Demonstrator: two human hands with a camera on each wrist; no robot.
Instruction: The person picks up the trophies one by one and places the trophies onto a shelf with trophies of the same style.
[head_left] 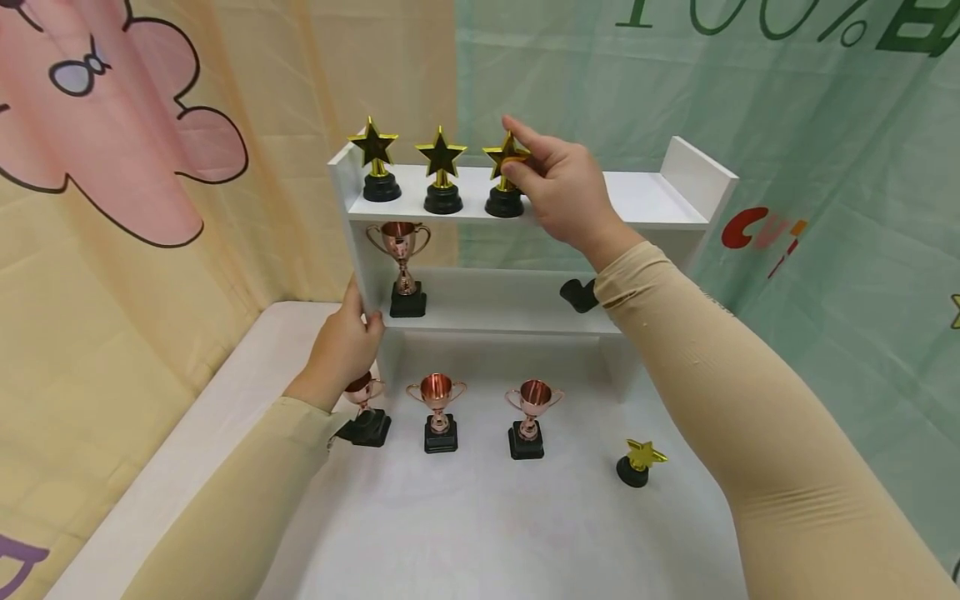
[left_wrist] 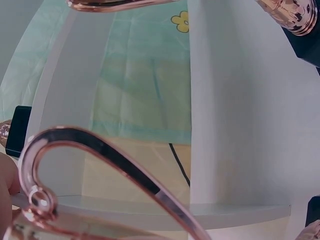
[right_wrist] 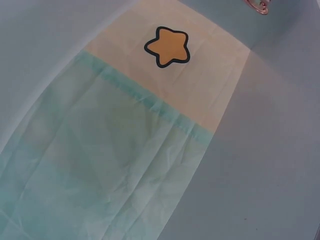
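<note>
My right hand point(head_left: 566, 187) pinches the star of a gold star trophy point(head_left: 504, 202), whose black base is on the top board of a white shelf point(head_left: 480, 302). Two more star trophies, a left one point(head_left: 381, 187) and a middle one point(head_left: 442, 198), stand to its left. Lower down, my left hand point(head_left: 341, 346) grips the shelf's left side panel, thumb at the front edge. A copper-coloured cup trophy point(head_left: 407, 300) stands on the middle board. The left wrist view shows a cup's curved handle point(left_wrist: 95, 142) up close. My right hand is out of frame in the right wrist view.
On the white table, a cup trophy point(head_left: 367, 427) is partly behind my left wrist. Two others, a middle cup point(head_left: 440, 433) and a right cup point(head_left: 527, 442), stand near it. A small star trophy point(head_left: 634, 472) is farther right. My right sleeve partly hides a black object point(head_left: 577, 296).
</note>
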